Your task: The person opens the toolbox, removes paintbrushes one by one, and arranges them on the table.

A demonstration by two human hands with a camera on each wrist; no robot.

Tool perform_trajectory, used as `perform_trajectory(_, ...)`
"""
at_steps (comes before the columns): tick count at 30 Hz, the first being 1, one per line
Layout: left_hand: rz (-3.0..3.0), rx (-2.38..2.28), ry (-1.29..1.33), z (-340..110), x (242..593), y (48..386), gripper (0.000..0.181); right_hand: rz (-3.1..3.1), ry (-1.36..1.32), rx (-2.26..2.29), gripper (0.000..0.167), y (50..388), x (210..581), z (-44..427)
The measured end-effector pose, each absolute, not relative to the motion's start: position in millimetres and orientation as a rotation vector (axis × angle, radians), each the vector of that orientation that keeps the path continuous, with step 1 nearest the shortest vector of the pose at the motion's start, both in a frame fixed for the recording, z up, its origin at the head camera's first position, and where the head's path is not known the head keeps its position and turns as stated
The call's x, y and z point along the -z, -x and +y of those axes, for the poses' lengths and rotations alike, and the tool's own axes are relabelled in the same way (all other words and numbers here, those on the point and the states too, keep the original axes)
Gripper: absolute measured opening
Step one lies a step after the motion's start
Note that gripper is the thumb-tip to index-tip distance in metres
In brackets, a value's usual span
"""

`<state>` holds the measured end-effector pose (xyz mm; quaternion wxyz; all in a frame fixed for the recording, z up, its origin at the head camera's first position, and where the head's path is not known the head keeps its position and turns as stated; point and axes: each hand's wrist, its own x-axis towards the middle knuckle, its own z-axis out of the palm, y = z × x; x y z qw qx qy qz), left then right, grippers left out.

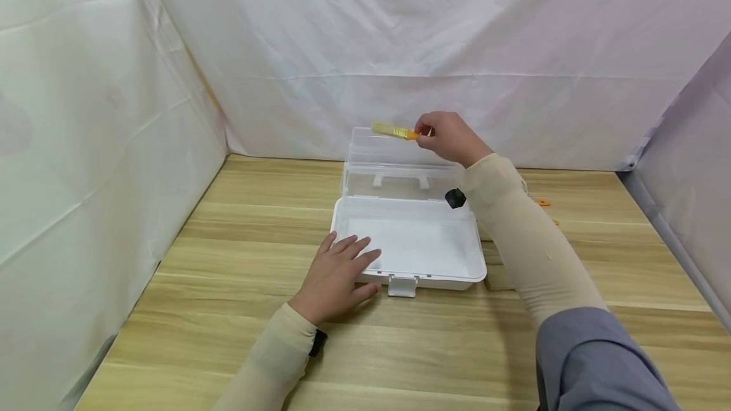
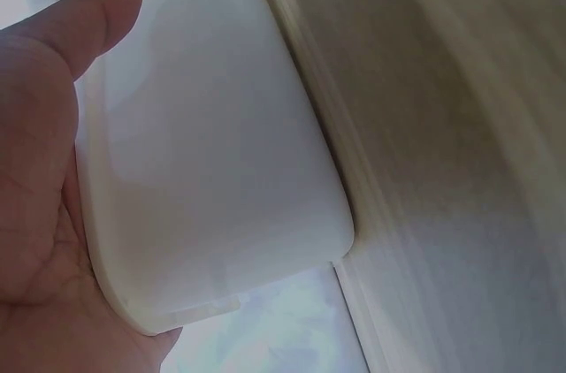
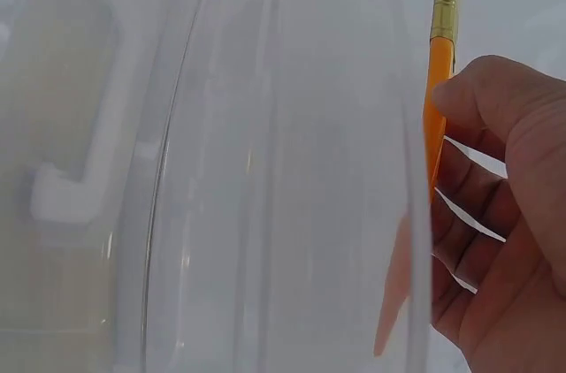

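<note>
A white plastic box (image 1: 425,246) lies on the table, its clear hinged lid (image 1: 365,152) swung up and back. My left hand (image 1: 334,274) rests at the box's front left corner with fingers spread over the rim. The left wrist view has the thumb (image 2: 110,19) against the box's outer wall. Above the raised lid, my right hand (image 1: 451,135) pinches a paintbrush (image 1: 394,130) by its orange handle, bristles pointing left. Seen from the right wrist, the handle (image 3: 438,81) is between thumb and fingers beside the lid's edge; its lower end shows through the clear plastic.
Orange handle ends (image 1: 544,202) stick out behind the right forearm, which hides the rest of them. Some flat wooden thing (image 1: 498,274) lies at the box's right side, partly covered. White cloth walls (image 1: 371,75) enclose the wood-grain table (image 1: 245,259) at the back and sides.
</note>
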<state>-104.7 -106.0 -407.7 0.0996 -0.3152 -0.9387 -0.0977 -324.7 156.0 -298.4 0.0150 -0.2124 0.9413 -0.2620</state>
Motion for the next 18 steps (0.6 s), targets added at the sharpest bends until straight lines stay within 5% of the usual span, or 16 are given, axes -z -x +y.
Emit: perform_trajectory(18,-2.765,0.301,0.952,-106.1,406.1,103.9,0.056,2.943,0.777,0.930,0.011,286.6,292.2,173.5)
